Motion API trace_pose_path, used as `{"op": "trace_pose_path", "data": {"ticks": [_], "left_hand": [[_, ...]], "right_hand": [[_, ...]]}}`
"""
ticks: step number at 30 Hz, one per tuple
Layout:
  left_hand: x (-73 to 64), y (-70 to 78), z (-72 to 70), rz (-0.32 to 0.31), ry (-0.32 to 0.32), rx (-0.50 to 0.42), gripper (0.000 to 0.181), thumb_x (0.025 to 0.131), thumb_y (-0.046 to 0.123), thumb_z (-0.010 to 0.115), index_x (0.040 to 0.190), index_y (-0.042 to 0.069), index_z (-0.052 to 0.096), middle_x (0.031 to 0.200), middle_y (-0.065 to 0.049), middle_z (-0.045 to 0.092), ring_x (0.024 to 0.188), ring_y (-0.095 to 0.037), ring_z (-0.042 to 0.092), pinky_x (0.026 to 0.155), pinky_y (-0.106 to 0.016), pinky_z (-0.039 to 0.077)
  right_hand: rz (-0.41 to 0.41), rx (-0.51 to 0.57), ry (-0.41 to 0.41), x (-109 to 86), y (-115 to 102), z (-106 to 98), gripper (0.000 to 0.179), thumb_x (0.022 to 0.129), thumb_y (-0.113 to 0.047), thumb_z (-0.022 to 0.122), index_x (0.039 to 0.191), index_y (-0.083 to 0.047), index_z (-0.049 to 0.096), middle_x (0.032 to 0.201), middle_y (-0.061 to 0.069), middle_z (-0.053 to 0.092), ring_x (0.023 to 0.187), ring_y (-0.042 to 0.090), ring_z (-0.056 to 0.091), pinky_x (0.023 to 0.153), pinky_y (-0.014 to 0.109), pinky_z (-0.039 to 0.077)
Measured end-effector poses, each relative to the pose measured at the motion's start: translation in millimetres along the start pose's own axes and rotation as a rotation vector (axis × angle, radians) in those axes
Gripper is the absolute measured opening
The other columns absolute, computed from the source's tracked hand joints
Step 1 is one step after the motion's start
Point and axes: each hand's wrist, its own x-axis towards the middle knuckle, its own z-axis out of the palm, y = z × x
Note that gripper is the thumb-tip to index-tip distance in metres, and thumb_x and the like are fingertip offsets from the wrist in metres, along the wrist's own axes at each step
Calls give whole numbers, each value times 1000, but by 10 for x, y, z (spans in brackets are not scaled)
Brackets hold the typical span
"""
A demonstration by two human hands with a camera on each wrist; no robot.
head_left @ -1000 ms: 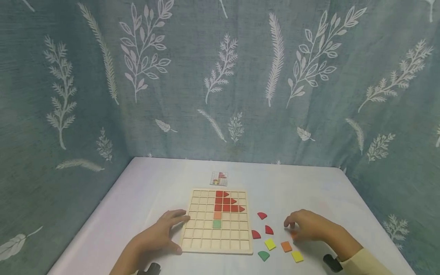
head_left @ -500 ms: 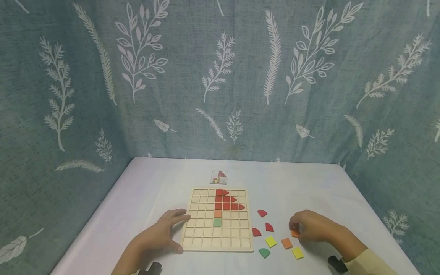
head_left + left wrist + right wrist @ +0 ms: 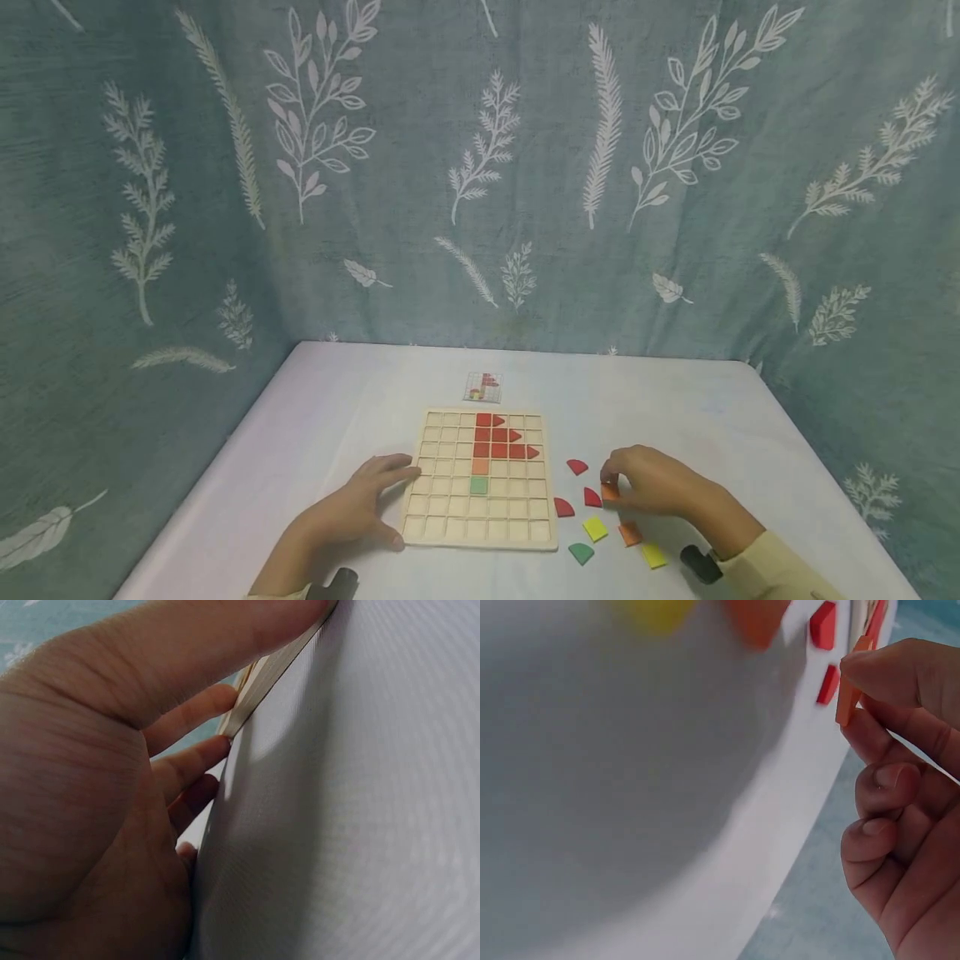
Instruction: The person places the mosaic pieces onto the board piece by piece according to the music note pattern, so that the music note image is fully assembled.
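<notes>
My right hand [image 3: 651,482] pinches an orange square tile [image 3: 849,694] between thumb and fingertips, its other fingers curled in. It hovers over the right part of the table, just right of a red quarter-circle tile [image 3: 592,497]. My left hand [image 3: 358,506] lies at the left edge of a wooden grid board [image 3: 442,529], thumb and fingertips touching its side with the fingers extended. In the left wrist view the board's edge [image 3: 259,690] shows at the fingertips. The board's column of red squares [image 3: 481,450] with pointed ends stands above one orange square [image 3: 480,467] and one green square [image 3: 478,486].
Right of the board lie more red quarter circles [image 3: 564,507], a green quarter circle [image 3: 581,553], yellow squares [image 3: 596,528] and another orange square [image 3: 630,534]. A small pattern card [image 3: 483,387] lies behind the board. Leaf-patterned curtain [image 3: 480,208] surrounds the white table [image 3: 637,392].
My right hand picked up the orange tile from the table and has moved left with it, toward the red pieces. The left hand stays at the board's edge.
</notes>
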Motion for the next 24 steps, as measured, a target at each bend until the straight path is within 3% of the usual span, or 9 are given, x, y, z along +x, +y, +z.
{"op": "trace_pose_path", "data": {"ticks": [4, 12, 17, 24], "left_hand": [[22, -7, 7, 27, 7, 4, 103, 54, 53, 86, 144, 22, 49, 153, -9, 31, 141, -38, 21, 108, -64, 23], [16, -1, -2, 15, 7, 8, 104, 52, 55, 85, 143, 21, 49, 153, -9, 31, 141, -39, 21, 108, -64, 23], [23, -5, -6, 28, 17, 16, 104, 52, 57, 84, 143, 22, 50, 152, -8, 32, 140, -37, 22, 108, -63, 23], [16, -29, 1, 48, 18, 21, 104, 52, 57, 84, 143, 19, 50, 151, -8, 33, 140, -37, 23, 108, -63, 23]], "right_hand": [[-12, 4, 8, 108, -160, 0, 20, 76, -21, 82, 95, -21, 74, 86, -18, 59, 86, 10, 54, 88, 42, 52], [-219, 3, 57, 348, -448, 83, 17, 78, -20, 77, 95, -21, 75, 87, -21, 59, 81, 4, 54, 80, 34, 52], [-251, 37, 55, 471, -605, 148, 18, 78, -26, 80, 94, -23, 74, 88, -22, 58, 82, 3, 53, 83, 33, 50], [-284, 49, 59, 594, -810, 243, 14, 77, -27, 80, 89, -23, 74, 82, -19, 57, 75, 4, 51, 75, 28, 49]]}}
